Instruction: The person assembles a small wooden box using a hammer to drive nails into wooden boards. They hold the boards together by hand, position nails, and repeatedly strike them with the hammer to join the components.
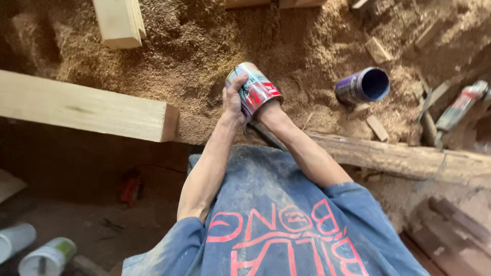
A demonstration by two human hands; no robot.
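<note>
My left hand (232,99) is wrapped around the side of a round tin can (254,88) with a red, white and teal label, held tilted above a floor of sawdust. My right forearm runs up to the can's near end, and my right hand (269,109) disappears there, so only the wrist shows. Whether that hand is inside the can or behind it I cannot tell. My dusty blue shirt (276,214) fills the lower middle of the view.
A purple can (363,86) lies on its side in the sawdust (194,46) to the right. A pale wooden beam (87,107) lies at left, a wood block (120,23) above it. A rough timber (409,158), a tube-shaped tool (460,105), small offcuts (377,50) and two white containers (46,255) lie around.
</note>
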